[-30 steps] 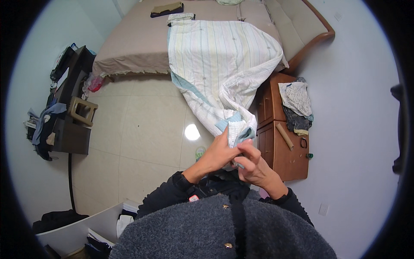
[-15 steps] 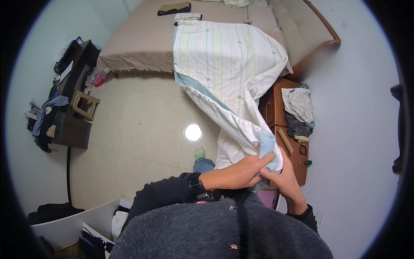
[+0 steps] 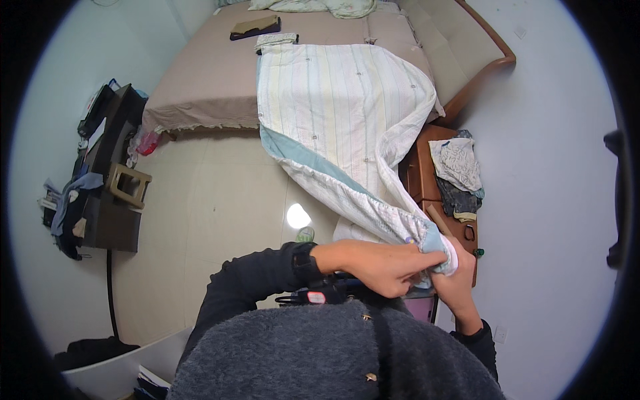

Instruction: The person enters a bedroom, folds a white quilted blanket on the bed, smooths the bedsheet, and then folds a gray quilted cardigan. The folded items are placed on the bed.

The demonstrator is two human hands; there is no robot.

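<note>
A white striped quilt with a blue-green underside lies over the bed's near edge and hangs across to my hands. Its near end is bunched into a narrow gathered corner. My left hand pinches the blue-green edge there, fingers curled and partly hidden. Right beside it, my right hand is closed round the same corner, with white cloth wrapping over its fingers.
The bed carries folded dark and tan cloth. At the right, folded clothes lie on a brown cabinet. A small stool stands by the dark desk at the left, on the tiled floor.
Both hands have shifted a little right and down with the quilt's corner. My left hand has turned and lies more level across it. The view has tilted slightly.
</note>
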